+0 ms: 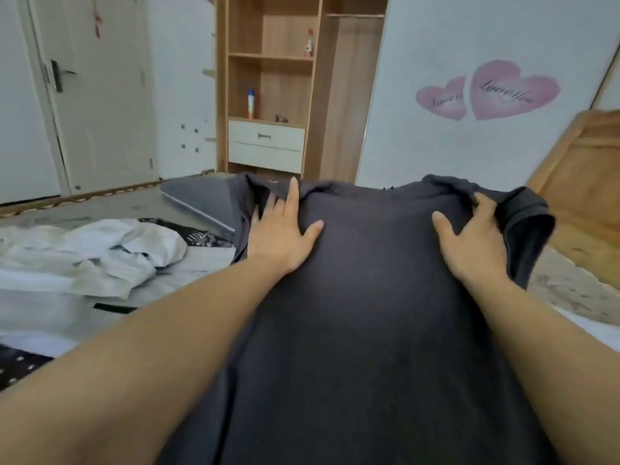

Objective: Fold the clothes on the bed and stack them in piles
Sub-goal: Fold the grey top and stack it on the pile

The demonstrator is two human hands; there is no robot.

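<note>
A dark grey cotton T-shirt (pixel 362 297) is spread lengthwise on the bed (pixel 570 290), collar end away from the viewer, approx. in the centre of the view. The left hand (pixel 285 229) is laid flat on the shirt's left shoulder area w/ fingers straight and spread, nothing gripped. The right hand (pixel 469 236) is placed on the right shoulder area, fingers curled into the bunched fabric by the sleeve. A crumpled pale grey-white garment (pixel 100 256) is seen on the bed to the left, apart from the shirt. A wooden open-shelf wardrobe (pixel 268 78) w/ white drawers is seen behind; two pink heart-shaped stickers (pixel 486 92) are stuck on the wall.
</note>
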